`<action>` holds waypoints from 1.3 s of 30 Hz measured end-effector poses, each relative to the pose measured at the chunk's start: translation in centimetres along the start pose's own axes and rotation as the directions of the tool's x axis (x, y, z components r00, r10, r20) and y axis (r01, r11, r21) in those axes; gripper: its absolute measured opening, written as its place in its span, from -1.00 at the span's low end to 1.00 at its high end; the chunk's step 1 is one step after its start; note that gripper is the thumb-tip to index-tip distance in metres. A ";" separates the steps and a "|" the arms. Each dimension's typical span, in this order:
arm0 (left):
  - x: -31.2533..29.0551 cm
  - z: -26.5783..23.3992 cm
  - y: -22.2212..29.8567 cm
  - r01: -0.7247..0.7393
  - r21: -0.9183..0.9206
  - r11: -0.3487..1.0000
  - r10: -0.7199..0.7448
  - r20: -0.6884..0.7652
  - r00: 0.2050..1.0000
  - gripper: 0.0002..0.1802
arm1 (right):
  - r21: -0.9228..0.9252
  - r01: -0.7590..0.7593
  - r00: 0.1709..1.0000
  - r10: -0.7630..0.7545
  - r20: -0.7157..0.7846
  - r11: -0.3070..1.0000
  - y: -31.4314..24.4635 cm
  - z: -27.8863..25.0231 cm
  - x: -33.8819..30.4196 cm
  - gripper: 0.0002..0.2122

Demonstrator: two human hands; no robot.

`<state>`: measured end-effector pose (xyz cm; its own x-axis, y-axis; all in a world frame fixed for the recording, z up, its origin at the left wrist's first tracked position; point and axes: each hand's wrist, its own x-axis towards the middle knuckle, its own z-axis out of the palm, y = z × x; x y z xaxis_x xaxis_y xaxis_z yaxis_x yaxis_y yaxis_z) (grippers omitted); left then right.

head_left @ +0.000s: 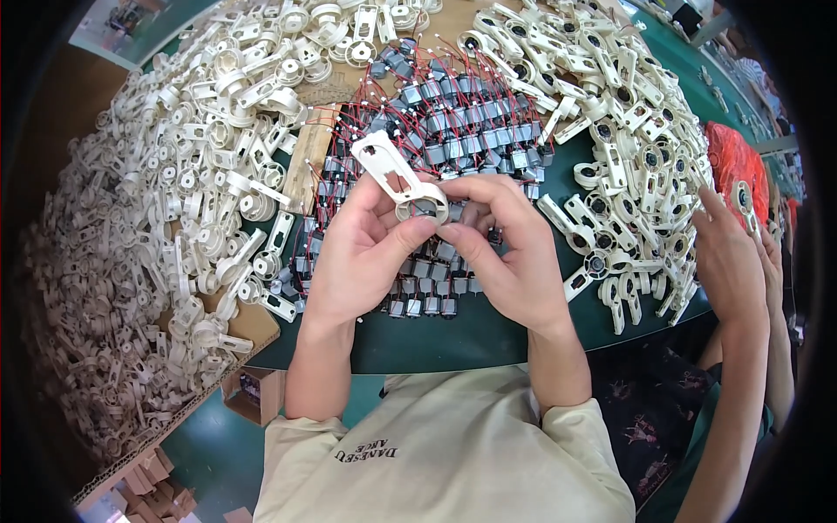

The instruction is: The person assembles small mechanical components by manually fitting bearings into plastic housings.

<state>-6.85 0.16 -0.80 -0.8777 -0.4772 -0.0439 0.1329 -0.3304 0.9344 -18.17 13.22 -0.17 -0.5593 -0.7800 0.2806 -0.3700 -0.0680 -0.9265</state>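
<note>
A cream plastic fan housing [380, 162], with a long slotted handle and a round ring, is raised over the table with its handle pointing up and left. My left hand [359, 257] grips it from the left, thumb at the ring's lower edge. From the other side my right hand [516, 253] holds the ring between thumb and curled fingers. Inside the ring sits a dark, shiny part, probably a small motor; the fingers partly cover it. Below and beyond my hands lie rows of small grey motors [466, 120] with red wires.
Left, a big heap of cream housings [113, 288] fills a cardboard box [260, 327]. A wooden strip [309, 161] lies beside the motors. Housings with dark centres [623, 157] are piled right. A co-worker's hands [732, 253] hold a housing near a red plastic bag [739, 161].
</note>
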 end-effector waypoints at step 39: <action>-0.4 1.3 -0.6 -0.064 0.107 0.992 0.064 0.008 0.998 -0.63 | 0.691 -0.276 0.956 0.265 0.126 0.668 0.8 0.1 -0.3 -0.74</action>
<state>-7.21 1.62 -0.92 -0.8712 -0.4906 0.0187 0.1392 -0.2103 0.9677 -18.23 13.38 -1.01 -0.5395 -0.8419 -0.0085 0.4199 -0.2603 -0.8694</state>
